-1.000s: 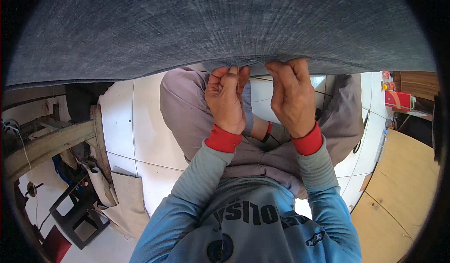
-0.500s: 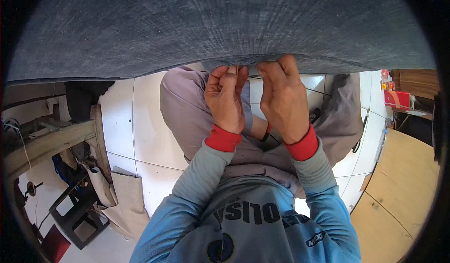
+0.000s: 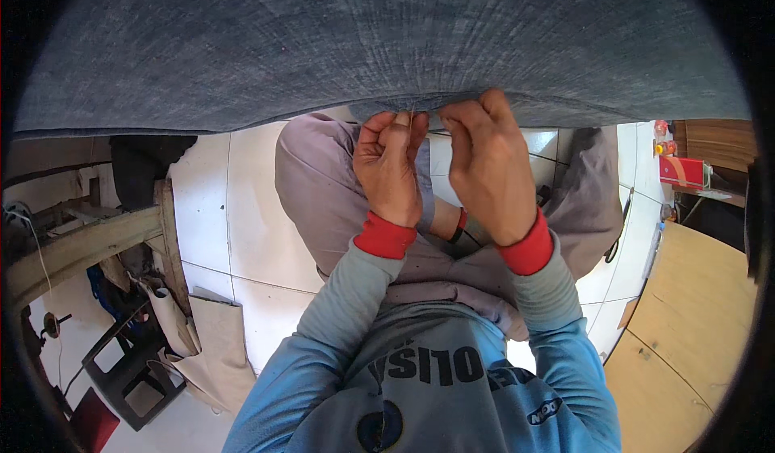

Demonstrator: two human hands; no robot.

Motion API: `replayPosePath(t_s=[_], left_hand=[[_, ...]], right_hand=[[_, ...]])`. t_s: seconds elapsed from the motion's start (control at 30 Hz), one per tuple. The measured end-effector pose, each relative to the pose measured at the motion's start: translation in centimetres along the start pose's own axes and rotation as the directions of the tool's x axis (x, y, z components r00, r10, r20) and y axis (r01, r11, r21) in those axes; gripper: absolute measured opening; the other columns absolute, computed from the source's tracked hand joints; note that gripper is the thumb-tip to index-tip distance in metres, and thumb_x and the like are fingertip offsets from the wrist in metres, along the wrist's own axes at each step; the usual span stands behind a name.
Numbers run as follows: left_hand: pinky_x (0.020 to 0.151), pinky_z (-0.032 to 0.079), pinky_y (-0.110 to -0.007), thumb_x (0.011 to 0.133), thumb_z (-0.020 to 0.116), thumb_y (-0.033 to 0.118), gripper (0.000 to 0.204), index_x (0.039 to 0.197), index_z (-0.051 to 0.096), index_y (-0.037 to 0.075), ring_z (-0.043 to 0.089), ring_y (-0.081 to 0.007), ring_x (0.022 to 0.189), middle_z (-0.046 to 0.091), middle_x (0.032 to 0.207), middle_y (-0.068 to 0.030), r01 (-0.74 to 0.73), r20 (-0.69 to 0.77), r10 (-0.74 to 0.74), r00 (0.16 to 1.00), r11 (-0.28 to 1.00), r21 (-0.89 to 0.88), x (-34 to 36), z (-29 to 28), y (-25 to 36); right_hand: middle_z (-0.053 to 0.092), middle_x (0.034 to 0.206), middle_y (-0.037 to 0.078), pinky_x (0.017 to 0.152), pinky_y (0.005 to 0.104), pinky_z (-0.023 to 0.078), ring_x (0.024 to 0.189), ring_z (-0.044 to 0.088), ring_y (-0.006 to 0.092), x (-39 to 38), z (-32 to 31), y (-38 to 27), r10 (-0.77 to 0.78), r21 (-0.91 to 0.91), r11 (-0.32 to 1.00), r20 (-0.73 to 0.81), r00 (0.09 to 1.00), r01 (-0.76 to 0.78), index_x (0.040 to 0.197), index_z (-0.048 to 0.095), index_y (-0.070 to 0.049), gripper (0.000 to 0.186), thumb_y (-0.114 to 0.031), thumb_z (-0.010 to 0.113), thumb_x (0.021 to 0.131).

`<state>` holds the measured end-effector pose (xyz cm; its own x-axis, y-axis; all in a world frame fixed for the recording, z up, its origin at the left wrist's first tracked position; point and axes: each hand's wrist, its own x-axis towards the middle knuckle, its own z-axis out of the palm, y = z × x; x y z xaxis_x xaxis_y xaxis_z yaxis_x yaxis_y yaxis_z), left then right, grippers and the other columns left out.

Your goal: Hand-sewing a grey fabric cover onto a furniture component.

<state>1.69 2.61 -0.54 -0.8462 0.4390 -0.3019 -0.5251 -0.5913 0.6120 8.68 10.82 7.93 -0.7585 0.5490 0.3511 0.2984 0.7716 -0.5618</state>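
Dark grey-blue upholstery fabric (image 3: 387,33) fills the upper part of the head view, its edge bulging toward me, with gathers fanning out from the middle. Just under that edge my left hand (image 3: 391,162) is closed, thumb and fingers pinched together. A thin pale thread (image 3: 412,107) runs from the fabric into this pinch. Beside it, to the right, my right hand (image 3: 494,170) is also closed, its thumb and forefinger pressed together at the fabric's edge. What lies in the right fingertips is too small to make out.
Below the fabric are my crossed legs (image 3: 323,186) on a white tiled floor (image 3: 250,211). At left stand a wooden frame (image 3: 105,239) and a dark plastic piece (image 3: 133,372) beside beige sheets (image 3: 218,340). To the right are a wooden panel (image 3: 686,316) and a red box (image 3: 682,172).
My right hand has shifted slightly up and tilted, its fingers loosening a little from their curl beside the fabric edge. My left hand keeps its pinch in nearly the same place.
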Motion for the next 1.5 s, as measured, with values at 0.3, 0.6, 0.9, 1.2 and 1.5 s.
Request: replayPosePath(t_s=[0.3, 0.6, 0.9, 1.2, 1.5], left_hand=[[0.092, 0.057, -0.035, 0.091, 0.065, 0.002, 0.015, 0.103, 0.056, 0.002, 0.064, -0.0166, 0.088, 0.056, 0.084, -0.001, 0.016, -0.03, -0.017, 0.999, 0.999, -0.032, -0.3, 0.8, 0.4], [0.084, 0.055, -0.032, 0.091, 0.064, 0.005, 0.027, 0.115, 0.053, -0.001, 0.065, -0.0202, 0.089, 0.066, 0.11, -0.0153, -0.356, 0.163, 0.318, 0.934, 0.875, 0.328, -1.1, 0.1, 0.9], [0.08, 0.052, -0.032, 0.081, 0.069, 0.004, 0.065, 0.141, 0.044, 0.0, 0.062, -0.0213, 0.094, 0.061, 0.117, -0.0179, -0.686, 0.568, 0.419, 0.709, 0.223, 0.692, -1.3, -1.0, 1.0], [0.082, 0.049, -0.027, 0.094, 0.056, 0.002, 0.034, 0.127, 0.051, -0.001, 0.058, -0.013, 0.089, 0.058, 0.115, -0.012, -0.358, 0.208, 0.296, 0.932, 0.832, 0.423, -1.7, -0.6, 2.4], [0.074, 0.048, -0.022, 0.092, 0.069, 0.008, 0.017, 0.1, 0.056, 0.001, 0.057, -0.0078, 0.078, 0.066, 0.097, -0.0084, -0.426, 0.185, 0.404, 0.896, 0.66, 0.62, 1.5, -1.6, 3.9]], right_hand=[[0.058, 0.083, 0.019, 0.067, 0.0426, 0.048, 0.075, 0.059, 0.0363, 0.9, -0.9, 0.2, 0.05, 0.079, 0.995, 0.07, 0.996, -0.056, 0.088, 0.068, 0.002, 0.01, 0.006, 0.061, 0.082], [0.064, 0.085, 0.011, 0.064, 0.0289, 0.051, 0.073, 0.067, 0.0191, -1.6, 2.7, 3.3, 0.174, 0.385, 0.917, -0.136, 0.975, -0.11, 0.093, 0.069, 0.002, 0.009, -0.001, 0.07, 0.085], [0.067, 0.079, 0.018, 0.057, 0.0409, 0.051, 0.066, 0.065, 0.0351, -4.4, 1.0, 2.2, 0.201, 0.268, 0.944, 0.001, 0.98, -0.194, 0.102, 0.066, -0.005, 0.012, -0.009, 0.058, 0.094], [0.063, 0.075, 0.021, 0.056, 0.0458, 0.047, 0.068, 0.062, 0.0415, -0.3, 3.7, 1.3, 0.069, 0.028, 0.997, 0.035, 0.997, -0.07, 0.091, 0.064, -0.004, 0.009, -0.013, 0.061, 0.092], [0.062, 0.088, 0.016, 0.065, 0.0404, 0.049, 0.075, 0.063, 0.0327, -1.5, 2.1, 1.7, 0.101, 0.177, 0.982, -0.163, 0.981, -0.072, 0.096, 0.068, -0.003, 0.017, -0.017, 0.07, 0.087]])
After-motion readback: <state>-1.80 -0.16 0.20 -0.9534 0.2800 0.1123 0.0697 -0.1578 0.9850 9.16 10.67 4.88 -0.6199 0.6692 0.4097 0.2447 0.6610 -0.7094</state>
